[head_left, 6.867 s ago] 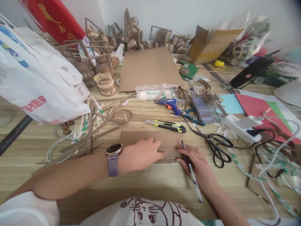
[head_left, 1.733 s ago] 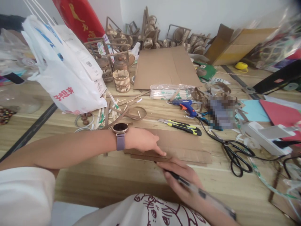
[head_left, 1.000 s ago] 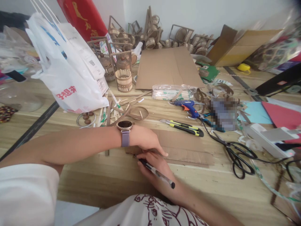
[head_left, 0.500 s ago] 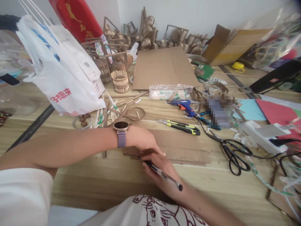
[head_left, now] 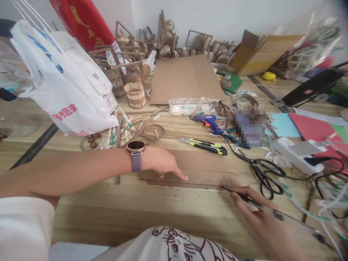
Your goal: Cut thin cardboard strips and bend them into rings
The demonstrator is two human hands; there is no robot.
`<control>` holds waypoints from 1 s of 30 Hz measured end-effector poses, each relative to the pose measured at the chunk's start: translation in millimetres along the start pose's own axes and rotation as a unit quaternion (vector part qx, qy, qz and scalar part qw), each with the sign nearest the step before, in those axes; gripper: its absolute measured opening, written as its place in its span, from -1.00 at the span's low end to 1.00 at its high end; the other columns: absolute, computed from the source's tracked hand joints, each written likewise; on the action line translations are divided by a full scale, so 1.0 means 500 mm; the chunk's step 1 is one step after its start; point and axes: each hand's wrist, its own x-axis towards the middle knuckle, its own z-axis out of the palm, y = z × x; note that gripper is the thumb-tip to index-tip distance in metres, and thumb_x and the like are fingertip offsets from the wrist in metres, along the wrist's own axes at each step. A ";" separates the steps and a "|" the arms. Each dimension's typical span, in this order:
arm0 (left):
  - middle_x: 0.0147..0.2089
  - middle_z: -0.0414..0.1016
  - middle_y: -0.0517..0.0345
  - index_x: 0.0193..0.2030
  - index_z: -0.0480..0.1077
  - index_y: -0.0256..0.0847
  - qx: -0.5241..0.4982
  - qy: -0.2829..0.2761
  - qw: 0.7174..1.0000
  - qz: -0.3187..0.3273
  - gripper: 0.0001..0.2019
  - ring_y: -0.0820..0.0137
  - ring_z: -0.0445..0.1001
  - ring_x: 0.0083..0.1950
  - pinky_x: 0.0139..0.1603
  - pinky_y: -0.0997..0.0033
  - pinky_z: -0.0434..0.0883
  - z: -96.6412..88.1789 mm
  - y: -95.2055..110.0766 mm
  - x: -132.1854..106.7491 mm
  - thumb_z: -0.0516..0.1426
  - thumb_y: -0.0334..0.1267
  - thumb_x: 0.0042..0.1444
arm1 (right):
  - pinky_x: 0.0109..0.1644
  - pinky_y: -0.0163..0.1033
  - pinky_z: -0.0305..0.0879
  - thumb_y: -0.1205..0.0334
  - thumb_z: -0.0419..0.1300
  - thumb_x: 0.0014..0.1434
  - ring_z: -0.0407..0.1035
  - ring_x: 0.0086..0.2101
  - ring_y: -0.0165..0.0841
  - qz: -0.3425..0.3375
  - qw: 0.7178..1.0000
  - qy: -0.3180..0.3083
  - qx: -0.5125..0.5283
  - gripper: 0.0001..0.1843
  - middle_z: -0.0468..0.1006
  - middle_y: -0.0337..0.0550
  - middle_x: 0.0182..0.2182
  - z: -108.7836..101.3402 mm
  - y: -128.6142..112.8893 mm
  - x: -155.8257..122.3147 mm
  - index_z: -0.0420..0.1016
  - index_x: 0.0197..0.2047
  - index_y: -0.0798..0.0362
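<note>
My left hand, with a watch on its wrist, lies on a narrow cardboard strip, index finger stretched out along it. Under the strip lies a wider cardboard piece. In my right hand, blurred by motion, is a black-tipped pen. Its tip is at the front edge of the cardboard, close to the right end. A yellow and black utility knife lies just behind the cardboard, and black-handled scissors rest to the right.
Behind the knife is a blue glue gun. Packaged sticks lie before a large cardboard sheet. A white plastic bag and small stick baskets stand at left. A power strip with cables is at right.
My right hand has moved with the pen from beside my left hand to the right, along the cardboard's front edge. My left hand stays on the cardboard. The view has shifted slightly.
</note>
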 end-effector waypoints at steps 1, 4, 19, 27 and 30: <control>-0.30 0.60 0.23 0.38 0.20 0.31 -0.001 0.003 1.000 0.002 -0.18 0.31 0.47 -0.36 -0.45 0.47 0.16 0.001 -0.001 0.000 0.28 -0.50 0.05 | -0.40 -0.24 0.49 0.08 0.17 0.25 0.56 -0.46 -0.24 0.005 1.000 0.010 -0.004 -0.81 0.65 -0.19 -0.46 -0.009 0.002 0.000 0.55 -0.36 -0.12; -0.36 0.58 0.26 0.31 0.31 0.32 -0.018 0.032 0.999 0.003 -0.21 0.32 0.47 -0.38 -0.46 0.48 0.15 0.003 -0.002 0.001 0.30 -0.51 0.00 | -0.44 -0.27 0.46 0.11 0.21 0.22 0.54 -0.49 -0.27 0.005 1.000 0.023 0.019 -0.87 0.64 -0.23 -0.48 -0.005 -0.026 0.005 0.55 -0.34 -0.11; -0.17 0.66 0.22 0.34 0.29 0.24 0.022 0.048 0.999 -0.005 -0.22 0.34 0.48 -0.30 -0.44 0.47 0.14 -0.005 0.015 -0.012 0.30 -0.56 0.06 | -0.22 -0.27 0.49 0.29 0.13 0.26 0.56 -0.35 -0.34 -0.070 0.971 -0.127 0.191 -0.85 0.66 -0.20 -0.35 0.165 -0.164 0.051 0.53 -0.20 -0.06; -0.31 0.61 0.26 0.37 0.23 0.30 0.019 0.023 1.000 -0.007 -0.18 0.34 0.46 -0.37 -0.46 0.46 0.15 -0.002 0.010 -0.005 0.26 -0.55 0.06 | -0.36 -0.30 0.46 0.16 0.15 0.26 0.57 -0.42 -0.30 -0.019 0.990 -0.082 0.115 -0.83 0.66 -0.22 -0.43 0.097 -0.094 0.028 0.57 -0.27 -0.07; -0.41 0.55 0.31 0.32 0.28 0.36 0.011 0.044 0.999 -0.018 -0.18 0.36 0.41 -0.45 -0.47 0.47 0.14 0.006 0.011 -0.009 0.21 -0.60 0.04 | -0.36 -0.27 0.46 -0.01 0.14 0.26 0.59 -0.39 -0.24 0.032 0.998 -0.035 0.034 -0.73 0.68 -0.18 -0.42 0.040 -0.054 0.032 0.56 -0.33 -0.06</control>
